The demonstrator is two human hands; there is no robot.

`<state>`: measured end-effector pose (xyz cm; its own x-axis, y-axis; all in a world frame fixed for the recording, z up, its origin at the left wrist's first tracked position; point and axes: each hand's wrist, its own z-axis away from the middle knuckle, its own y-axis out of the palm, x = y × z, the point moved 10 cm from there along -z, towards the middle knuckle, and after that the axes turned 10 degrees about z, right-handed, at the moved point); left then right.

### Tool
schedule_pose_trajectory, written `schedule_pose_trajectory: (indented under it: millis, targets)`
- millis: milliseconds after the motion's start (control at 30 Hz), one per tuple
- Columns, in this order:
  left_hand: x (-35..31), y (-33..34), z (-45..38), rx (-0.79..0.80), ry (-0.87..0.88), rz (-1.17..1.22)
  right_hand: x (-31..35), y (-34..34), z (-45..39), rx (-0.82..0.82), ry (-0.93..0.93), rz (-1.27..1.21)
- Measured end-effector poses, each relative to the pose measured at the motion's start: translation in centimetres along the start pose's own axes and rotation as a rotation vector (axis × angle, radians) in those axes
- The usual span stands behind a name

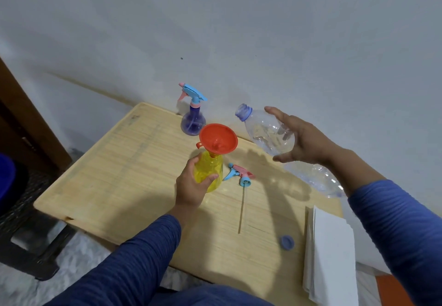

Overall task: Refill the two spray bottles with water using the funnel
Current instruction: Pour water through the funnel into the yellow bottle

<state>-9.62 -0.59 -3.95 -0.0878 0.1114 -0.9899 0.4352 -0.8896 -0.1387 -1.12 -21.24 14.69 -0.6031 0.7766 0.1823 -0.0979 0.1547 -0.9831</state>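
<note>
Gripping the yellow bottle point(210, 174) on the table point(114, 181), the left hand point(191, 186) steadies it under the orange funnel point(218, 139) seated in its neck. The right hand point(303, 138) clasps a tilted clear bottle point(265, 131), mouth near the funnel. The purple sprayer point(193, 114) stands behind; a loose trigger head point(240, 175) lies beside.

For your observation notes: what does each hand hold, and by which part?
The left hand grips the yellow spray bottle round its body, with the orange funnel in its neck. The right hand holds the clear water bottle round its upper body.
</note>
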Motion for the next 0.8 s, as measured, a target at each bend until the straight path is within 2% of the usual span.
schedule_pose_trajectory:
  millis: [367, 500, 800]
  targets:
    - [-0.6, 0.0, 0.2, -0.012, 0.002, -0.03, -5.6, 0.8, 6.5, -0.563, 0.37, -0.483]
    - [-0.4, -0.2, 0.1, -0.027, -0.016, -0.037, -6.2, 2.4, 8.5, -0.726, 0.477, -0.566]
    - [-0.3, -0.1, -0.7, 0.025, -0.038, -0.078, -6.5, 3.7, 11.2, -0.901, 0.653, -0.574]
